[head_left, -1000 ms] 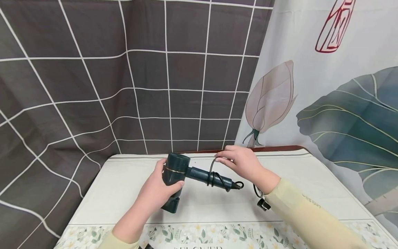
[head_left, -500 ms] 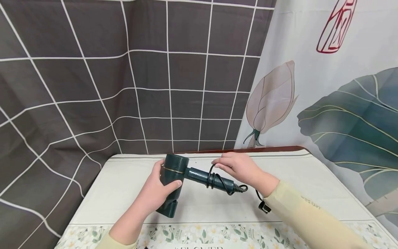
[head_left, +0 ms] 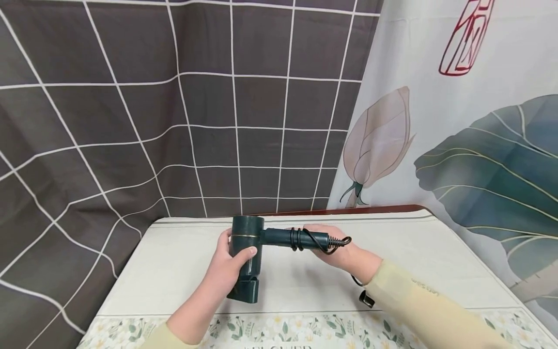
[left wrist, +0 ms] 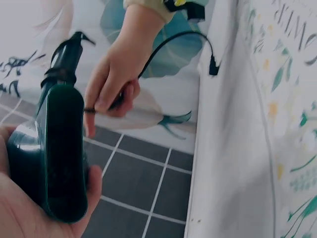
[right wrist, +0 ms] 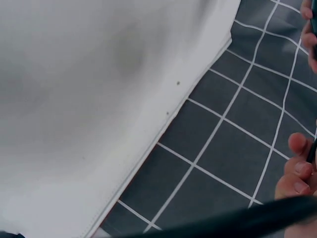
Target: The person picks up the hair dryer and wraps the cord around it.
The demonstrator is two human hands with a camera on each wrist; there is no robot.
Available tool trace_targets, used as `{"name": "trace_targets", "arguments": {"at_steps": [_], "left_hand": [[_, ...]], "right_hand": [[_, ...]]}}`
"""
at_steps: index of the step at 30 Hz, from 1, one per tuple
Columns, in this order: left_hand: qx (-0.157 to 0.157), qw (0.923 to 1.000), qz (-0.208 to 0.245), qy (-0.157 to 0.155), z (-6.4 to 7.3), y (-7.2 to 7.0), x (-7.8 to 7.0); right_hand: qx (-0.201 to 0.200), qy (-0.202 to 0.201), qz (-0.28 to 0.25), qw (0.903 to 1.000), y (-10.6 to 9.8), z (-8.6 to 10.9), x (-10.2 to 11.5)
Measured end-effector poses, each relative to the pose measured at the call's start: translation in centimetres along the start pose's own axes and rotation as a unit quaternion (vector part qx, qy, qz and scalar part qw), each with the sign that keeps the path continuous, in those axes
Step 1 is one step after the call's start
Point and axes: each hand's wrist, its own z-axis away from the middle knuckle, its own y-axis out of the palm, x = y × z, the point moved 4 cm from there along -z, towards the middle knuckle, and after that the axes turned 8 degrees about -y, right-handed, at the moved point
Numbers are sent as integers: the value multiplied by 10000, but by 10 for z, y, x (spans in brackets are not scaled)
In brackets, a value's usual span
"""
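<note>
At far left, a dark curtain (head_left: 113,111) with white grid lines stands along the left and far edges of the bench (head_left: 174,271), whose pale cover has a floral band (head_left: 283,327) at the near edge. The left hand (head_left: 228,264), left of the bench's middle, is clamped round the body of a dark green hair dryer (head_left: 247,245). The dryer is held above the bench, its flattened nozzle pointing to the near edge, its body top close to the far edge, its handle extending towards the right edge. A black cord (head_left: 300,239) is coiled round the handle and loops at its tip. The right hand (head_left: 335,254) lies partly hidden behind the handle; the left wrist view shows its fingers curled, gripping the cord. A yellow sleeve (head_left: 418,300) crosses the near right corner. At far right hangs a white curtain (head_left: 436,116) bearing a printed bud and leaf.
</note>
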Motion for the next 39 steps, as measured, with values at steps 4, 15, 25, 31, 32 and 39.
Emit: {"name": "trace_targets", "arguments": {"at_steps": [4, 15, 25, 31, 32, 39], "left_hand": [[-97, 9999, 137, 4, -1, 7, 1], [-379, 9992, 124, -68, -5, 17, 6], [-684, 9964, -359, 346, -7, 19, 1], [-885, 9908, -865, 542, -3, 19, -1], [-912, 9898, -950, 543, -3, 19, -2], [-903, 9860, -1324, 454, 0, 21, -3]], "right_hand": [[-218, -310, 632, 9973, 8, 5, 6], [933, 196, 944, 9910, 30, 7, 18], [1447, 716, 512, 9855, 24, 4, 36], [1406, 591, 636, 9863, 15, 0, 45], [1372, 552, 689, 9866, 13, 0, 46], [740, 97, 1220, 9897, -4, -1, 48]]}}
